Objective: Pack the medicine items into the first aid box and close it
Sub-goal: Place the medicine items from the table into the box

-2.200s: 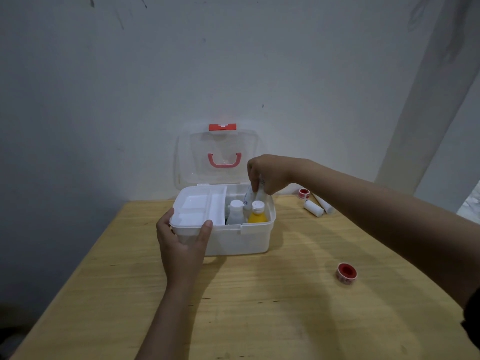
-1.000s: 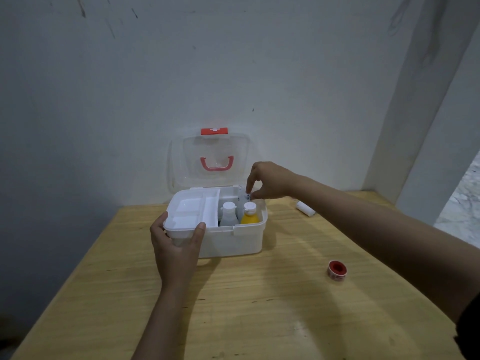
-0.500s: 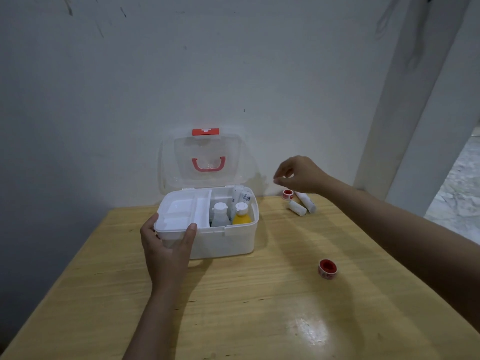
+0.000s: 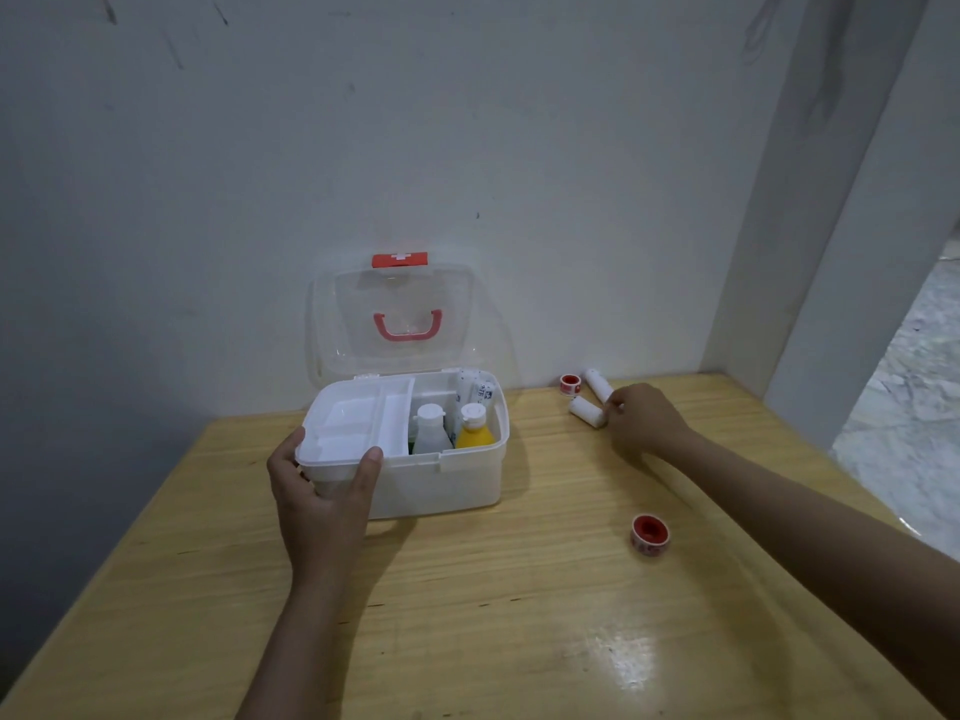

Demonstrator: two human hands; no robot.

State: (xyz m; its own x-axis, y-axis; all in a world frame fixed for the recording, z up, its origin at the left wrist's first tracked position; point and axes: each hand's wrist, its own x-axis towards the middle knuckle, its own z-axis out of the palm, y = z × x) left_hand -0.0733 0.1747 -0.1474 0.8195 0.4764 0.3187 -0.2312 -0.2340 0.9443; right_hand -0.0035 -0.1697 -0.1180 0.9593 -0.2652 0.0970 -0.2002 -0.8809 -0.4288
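Steadying the first aid box (image 4: 447, 485) at its front left corner with the left hand (image 4: 322, 491): thumb over the rim, fingers wrapped round the side. Keep this hold so the box stays put on the table (image 4: 519, 641). Lid (image 4: 400, 314) stands upright behind; white bottle (image 4: 431, 431) and orange bottle (image 4: 474, 431) already upright inside, beside the white tray (image 4: 353, 418). Further right, right hand (image 4: 647, 420) with fingers curled, touching the near gauze roll (image 4: 587, 412); firm grasp or mere contact cannot be told. Pinch across the roll's middle, lift clear of the second roll (image 4: 598, 385) and small tape (image 4: 570, 385). Leave the near tape roll (image 4: 649, 534) for later.
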